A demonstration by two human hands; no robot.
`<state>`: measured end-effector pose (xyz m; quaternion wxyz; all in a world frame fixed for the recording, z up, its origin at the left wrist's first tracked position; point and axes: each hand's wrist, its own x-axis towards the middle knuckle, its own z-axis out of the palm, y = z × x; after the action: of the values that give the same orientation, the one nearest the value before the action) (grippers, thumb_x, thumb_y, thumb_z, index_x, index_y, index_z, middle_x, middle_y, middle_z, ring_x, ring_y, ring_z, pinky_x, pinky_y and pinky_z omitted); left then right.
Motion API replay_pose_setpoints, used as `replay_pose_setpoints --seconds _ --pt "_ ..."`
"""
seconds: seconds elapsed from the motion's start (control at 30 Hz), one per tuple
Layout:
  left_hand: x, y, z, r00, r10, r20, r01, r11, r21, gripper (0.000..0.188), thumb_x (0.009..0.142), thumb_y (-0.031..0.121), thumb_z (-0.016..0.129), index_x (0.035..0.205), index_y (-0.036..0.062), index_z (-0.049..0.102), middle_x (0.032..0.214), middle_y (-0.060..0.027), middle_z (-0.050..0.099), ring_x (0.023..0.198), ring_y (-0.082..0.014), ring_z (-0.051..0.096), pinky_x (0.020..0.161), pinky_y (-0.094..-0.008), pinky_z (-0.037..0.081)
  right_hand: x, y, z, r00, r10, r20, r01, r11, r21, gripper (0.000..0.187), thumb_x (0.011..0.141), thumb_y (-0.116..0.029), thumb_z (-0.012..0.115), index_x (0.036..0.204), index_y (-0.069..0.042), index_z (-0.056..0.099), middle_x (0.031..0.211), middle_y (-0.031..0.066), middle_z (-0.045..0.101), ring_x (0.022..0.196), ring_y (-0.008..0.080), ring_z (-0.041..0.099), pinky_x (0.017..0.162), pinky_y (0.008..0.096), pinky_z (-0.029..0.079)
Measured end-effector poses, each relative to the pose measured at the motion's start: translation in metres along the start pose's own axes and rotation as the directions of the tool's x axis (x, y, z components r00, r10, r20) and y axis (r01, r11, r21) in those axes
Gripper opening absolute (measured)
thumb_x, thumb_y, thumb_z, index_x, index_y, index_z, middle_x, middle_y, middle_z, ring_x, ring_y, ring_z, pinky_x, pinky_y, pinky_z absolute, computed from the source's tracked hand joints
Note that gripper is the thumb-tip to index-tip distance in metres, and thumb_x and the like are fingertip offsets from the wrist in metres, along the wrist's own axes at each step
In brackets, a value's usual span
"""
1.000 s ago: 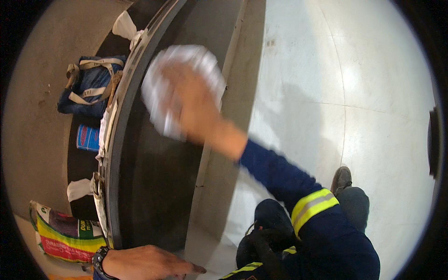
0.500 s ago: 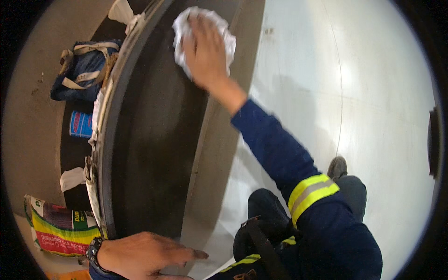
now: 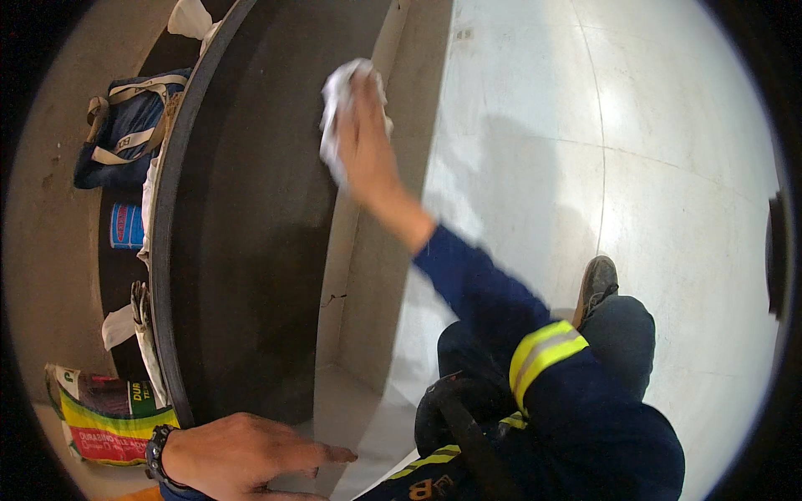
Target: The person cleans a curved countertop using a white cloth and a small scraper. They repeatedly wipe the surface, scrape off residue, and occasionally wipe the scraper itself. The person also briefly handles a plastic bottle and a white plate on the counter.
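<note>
White cloth (image 3: 334, 104), lengthwise along the right edge of the dark panel (image 3: 251, 209), is held beneath the right hand (image 3: 368, 159), fingers outstretched.

Catching only blurred cloth (image 3: 334, 117) at the right edge of the surface (image 3: 242, 250), missing the middle under the right hand (image 3: 369, 150)! Can't follow the left sleeve (image 3: 177, 493) past the frame's bottom!

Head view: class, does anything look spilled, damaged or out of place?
Nothing is plainly spilled or broken; the cloth under the right hand is merely crumpled. The one oddity is a thin dark mark on the otherwise plain pale strip beside the dark surface: crack or thread, I cannot tell.
</note>
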<state>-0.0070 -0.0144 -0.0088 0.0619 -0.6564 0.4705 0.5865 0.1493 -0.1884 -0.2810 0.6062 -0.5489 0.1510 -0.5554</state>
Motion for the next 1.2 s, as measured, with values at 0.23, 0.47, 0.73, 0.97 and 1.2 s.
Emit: replay_pose_setpoints --seconds 0.23,0.47,0.73,0.97,1.2 --pt "0.0 -0.005 0.0 0.998 -0.055 -0.015 0.054 0.998 -0.017 0.055 0.095 0.039 0.071 0.138 0.0054 0.059 0.098 -0.011 0.074 0.086 -0.0253 0.073 0.075 -0.0375 0.059 -0.094 -0.058 0.01 0.77 0.572 0.283 -0.635 0.651 0.415 0.065 0.11 -0.041 0.04 0.159 0.0 0.025 0.158 0.0259 0.038 0.146 0.0366 0.039 0.121 0.0423 0.028" --pt "-0.006 -0.007 0.008 0.998 -0.023 -0.066 0.023 1.0 0.004 0.053 0.095 0.037 0.072 0.136 0.0051 0.06 0.098 -0.0112 0.074 0.088 -0.0254 0.073 0.075 -0.0359 0.059 -0.036 -0.037 0.016 0.694 0.666 0.272 -0.682 0.489 0.543 0.05 0.111 -0.041 0.034 0.135 0.0 0.049 0.122 0.018 0.058 0.109 0.0274 0.054 0.098 0.0403 0.042" --pt "-0.005 -0.013 0.008 0.976 -0.13 -0.177 0.161 0.971 0.175 0.052 0.093 0.039 0.071 0.131 0.0039 0.064 0.101 -0.0126 0.073 0.089 -0.0267 0.073 0.078 -0.0361 0.058 -0.019 0.037 -0.012 0.469 0.816 0.338 -0.577 -0.006 0.816 0.039 0.108 -0.036 0.042 0.127 -0.007 0.06 0.116 0.011 0.065 0.109 0.0262 0.064 0.096 0.0428 0.053" --pt "-0.016 -0.013 0.009 0.744 0.163 -0.648 0.073 0.944 0.321 0.089 0.077 0.047 0.085 0.142 -0.0031 0.051 0.138 -0.0233 0.058 0.122 -0.0349 0.06 0.098 -0.0448 0.05 -0.063 -0.048 -0.09 0.798 0.473 0.375 -0.312 -0.209 0.927 0.045 0.109 -0.025 0.034 0.15 -0.007 0.042 0.143 0.0158 0.054 0.124 0.0322 0.059 0.112 0.0429 0.048" --pt "-0.034 -0.004 0.017 0.513 0.118 -0.85 -0.205 0.979 0.012 0.082 0.085 0.033 0.081 0.147 -0.0016 0.042 0.145 -0.0186 0.049 0.137 -0.0296 0.046 0.114 -0.0392 0.037 -0.045 -0.243 -0.067 0.815 -0.39 0.429 0.139 0.85 0.507 0.033 0.09 -0.011 0.07 0.123 -0.007 0.065 0.148 0.0185 0.051 0.139 0.0379 0.046 0.114 0.0477 0.039"
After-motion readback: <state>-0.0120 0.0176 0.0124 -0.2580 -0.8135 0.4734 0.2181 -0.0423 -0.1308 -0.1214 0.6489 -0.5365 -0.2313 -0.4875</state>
